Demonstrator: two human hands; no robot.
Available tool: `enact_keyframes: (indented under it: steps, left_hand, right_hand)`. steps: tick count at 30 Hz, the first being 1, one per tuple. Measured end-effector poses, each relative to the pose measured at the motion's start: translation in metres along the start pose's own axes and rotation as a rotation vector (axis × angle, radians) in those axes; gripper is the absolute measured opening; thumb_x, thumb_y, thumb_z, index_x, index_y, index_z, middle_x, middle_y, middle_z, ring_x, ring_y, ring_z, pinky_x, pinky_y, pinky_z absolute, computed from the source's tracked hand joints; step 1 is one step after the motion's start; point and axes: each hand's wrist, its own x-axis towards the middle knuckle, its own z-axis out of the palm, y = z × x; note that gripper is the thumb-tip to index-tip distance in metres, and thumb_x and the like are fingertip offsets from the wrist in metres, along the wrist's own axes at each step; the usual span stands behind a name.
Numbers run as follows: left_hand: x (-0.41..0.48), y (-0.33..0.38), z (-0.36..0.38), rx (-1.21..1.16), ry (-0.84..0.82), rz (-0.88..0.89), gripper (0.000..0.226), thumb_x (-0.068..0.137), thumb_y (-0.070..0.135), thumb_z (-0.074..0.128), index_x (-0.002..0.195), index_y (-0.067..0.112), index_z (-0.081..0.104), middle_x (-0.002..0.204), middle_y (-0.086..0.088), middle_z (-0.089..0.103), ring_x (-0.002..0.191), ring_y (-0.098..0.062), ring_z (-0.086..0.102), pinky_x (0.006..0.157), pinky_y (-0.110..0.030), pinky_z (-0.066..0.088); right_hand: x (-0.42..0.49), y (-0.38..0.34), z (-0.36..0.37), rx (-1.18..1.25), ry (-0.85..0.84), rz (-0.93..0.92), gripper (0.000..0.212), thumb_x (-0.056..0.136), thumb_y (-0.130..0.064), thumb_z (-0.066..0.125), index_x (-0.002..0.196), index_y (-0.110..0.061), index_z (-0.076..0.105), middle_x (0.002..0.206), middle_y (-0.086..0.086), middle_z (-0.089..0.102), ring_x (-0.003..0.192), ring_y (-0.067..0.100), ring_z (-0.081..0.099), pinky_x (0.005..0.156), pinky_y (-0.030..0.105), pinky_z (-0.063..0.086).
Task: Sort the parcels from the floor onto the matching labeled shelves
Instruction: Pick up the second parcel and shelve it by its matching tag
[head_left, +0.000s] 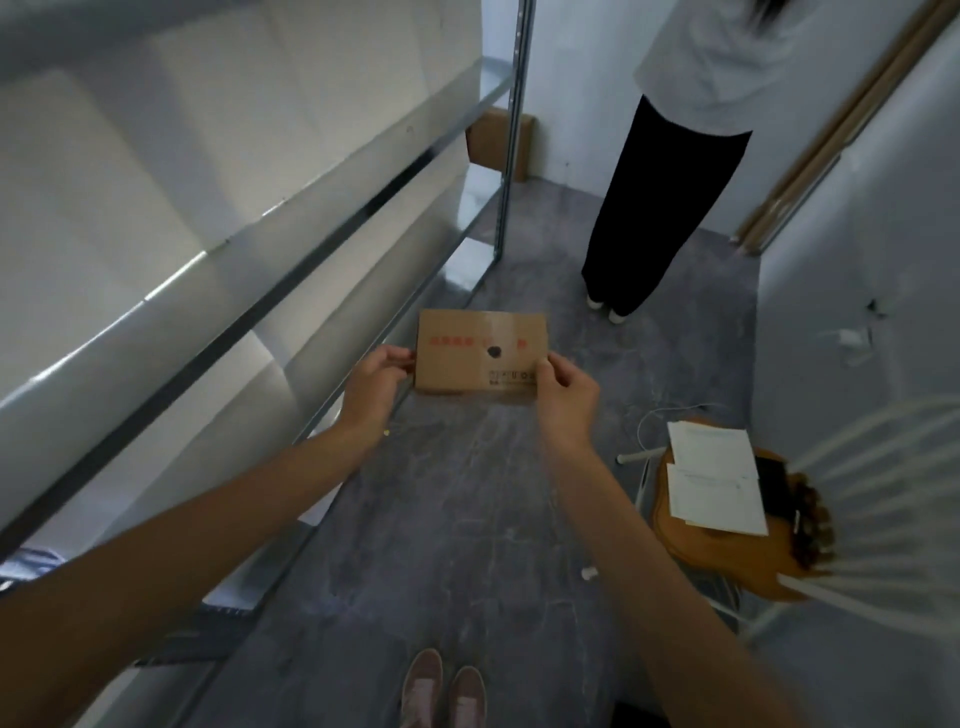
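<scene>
Metal rack (260, 249) runs along left, near to far; shelf labels not readable from here. Second person (660, 208) stands far right, narrow aisle btwn. Chair (727, 545) w/ papers (711, 467) sits near right.

Cardboard parcel (480, 353) is held flat in mid-air at centre, just right of rack's front edge, printed face up. Left hand (371, 384) pinches its left short edge, thumb on top. Right hand (566, 397) pinches the near-right corner.

Step, as I judge it: read parcel marking, match to a shelf label. To do it well: both pinches firm, parcel level, turn left to rack, slide in long edge first, clear of the beam. Mind the chair behind.
</scene>
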Motion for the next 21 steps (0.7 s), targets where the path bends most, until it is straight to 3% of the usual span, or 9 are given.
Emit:
enact_keyframes:
  steps: [3, 6, 8, 10, 12, 15, 18, 21]
  left_hand:
    - [-0.012, 0.031, -0.016, 0.049, 0.095, 0.043, 0.027, 0.092, 0.005, 0.039, 0.104, 0.006, 0.063, 0.112, -0.01, 0.065, 0.099, -0.02, 0.058, 0.086, -0.03, 0.047]
    - [-0.021, 0.056, -0.031, 0.201, 0.18, 0.115, 0.034, 0.098, 0.018, 0.032, 0.111, 0.007, 0.062, 0.116, -0.016, 0.063, 0.109, -0.03, 0.057, 0.099, -0.042, 0.044]
    - [-0.028, 0.067, -0.039, 0.192, 0.215, 0.166, 0.035, 0.099, 0.018, 0.031, 0.113, 0.005, 0.061, 0.115, -0.018, 0.063, 0.107, -0.031, 0.058, 0.096, -0.041, 0.046]
    - [-0.033, 0.074, -0.048, 0.138, 0.222, 0.194, 0.035, 0.099, 0.016, 0.033, 0.109, 0.002, 0.063, 0.111, -0.02, 0.064, 0.104, -0.031, 0.058, 0.092, -0.038, 0.045]
    - [-0.037, 0.077, -0.057, 0.089, 0.207, 0.199, 0.035, 0.099, 0.017, 0.034, 0.104, 0.001, 0.064, 0.106, -0.02, 0.064, 0.099, -0.029, 0.058, 0.088, -0.036, 0.045]
    - [-0.044, 0.08, -0.069, 0.099, 0.189, 0.211, 0.027, 0.1, 0.019, 0.035, 0.091, 0.013, 0.06, 0.097, -0.013, 0.063, 0.093, -0.022, 0.056, 0.086, -0.033, 0.044]
    - [-0.049, 0.083, -0.081, 0.064, 0.194, 0.233, 0.025, 0.099, 0.019, 0.038, 0.091, 0.012, 0.06, 0.096, -0.013, 0.064, 0.088, -0.02, 0.057, 0.085, -0.035, 0.045]
    - [-0.055, 0.09, -0.093, -0.031, 0.223, 0.215, 0.021, 0.099, 0.021, 0.038, 0.098, 0.016, 0.058, 0.098, -0.003, 0.06, 0.083, -0.009, 0.055, 0.082, -0.031, 0.042]
  right_hand:
    - [-0.013, -0.036, 0.003, 0.052, -0.019, -0.059, 0.024, 0.094, -0.006, 0.049, 0.103, -0.007, 0.071, 0.084, -0.003, 0.066, 0.08, 0.01, 0.063, 0.063, 0.006, 0.049]
    - [-0.025, -0.057, 0.01, 0.097, -0.045, -0.091, 0.025, 0.092, -0.008, 0.055, 0.112, -0.004, 0.068, 0.099, 0.002, 0.07, 0.091, 0.01, 0.065, 0.08, 0.013, 0.053]
    - [-0.031, -0.066, 0.016, 0.118, -0.066, -0.08, 0.029, 0.09, -0.009, 0.058, 0.117, -0.002, 0.065, 0.109, 0.008, 0.07, 0.097, 0.015, 0.065, 0.091, 0.026, 0.053]
    - [-0.037, -0.074, 0.021, 0.129, -0.089, -0.092, 0.029, 0.09, -0.008, 0.058, 0.116, 0.0, 0.065, 0.109, 0.012, 0.07, 0.096, 0.015, 0.064, 0.092, 0.03, 0.052]
    - [-0.041, -0.08, 0.025, 0.118, -0.107, -0.105, 0.028, 0.09, -0.008, 0.058, 0.116, 0.001, 0.065, 0.108, 0.013, 0.07, 0.094, 0.015, 0.064, 0.092, 0.031, 0.052]
    - [-0.045, -0.088, 0.029, 0.098, -0.132, -0.11, 0.03, 0.091, -0.009, 0.057, 0.119, -0.001, 0.064, 0.11, 0.011, 0.07, 0.099, 0.017, 0.065, 0.095, 0.032, 0.051]
    - [-0.049, -0.101, 0.035, 0.124, -0.179, -0.113, 0.03, 0.091, -0.006, 0.057, 0.12, -0.001, 0.063, 0.112, 0.01, 0.069, 0.102, 0.017, 0.064, 0.095, 0.031, 0.051]
    - [-0.055, -0.118, 0.045, 0.136, -0.242, -0.166, 0.028, 0.09, -0.005, 0.058, 0.117, -0.003, 0.064, 0.106, 0.004, 0.07, 0.095, 0.012, 0.065, 0.093, 0.027, 0.051]
